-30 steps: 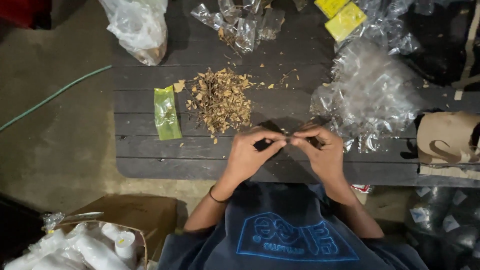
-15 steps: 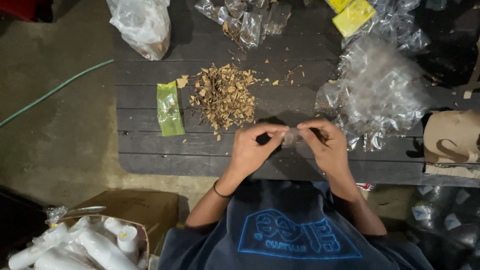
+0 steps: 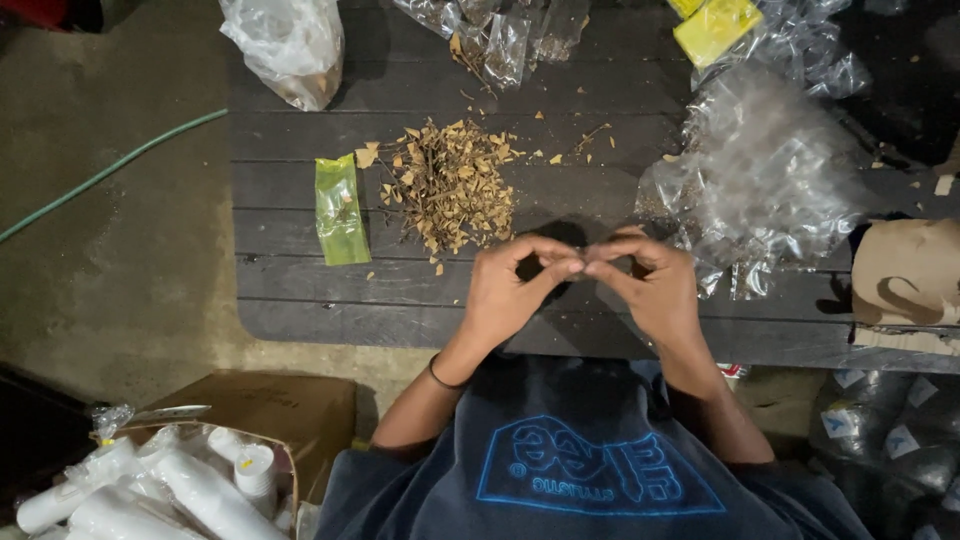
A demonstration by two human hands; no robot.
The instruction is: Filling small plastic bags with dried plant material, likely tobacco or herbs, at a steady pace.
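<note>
Both hands meet over the near edge of a dark slatted table [image 3: 300,310], fingertips pressed together in a pinch. Left hand [image 3: 510,290] and right hand [image 3: 655,290] touch at thumb and forefinger, seemingly around something small and clear; what they grip is too small and too hidden to make out for certain. A thin dark band circles the left wrist.

Just beyond the hands, toward the middle of the table, lies a loose heap of dried brown leaf and stem pieces [image 3: 450,185], with scattered flakes around it. Beside the heap, on the person's left, a small green packet [image 3: 340,210] lies flat on the boards. To the right of the hands sits a crumpled pile of small clear plastic bags [image 3: 760,180], near the right hand. More clear bags [image 3: 510,35] holding brown bits lie at the far edge, and a larger clear plastic sack [image 3: 290,45] rests at the far left corner. Yellow packets [image 3: 715,25] show at the far right.

A torn cardboard box [image 3: 905,280] stands at the table's right end. Below the table on the left, an open carton [image 3: 270,410] stands beside white plastic bottles [image 3: 200,490]. A green hose [image 3: 110,170] crosses the concrete floor.
</note>
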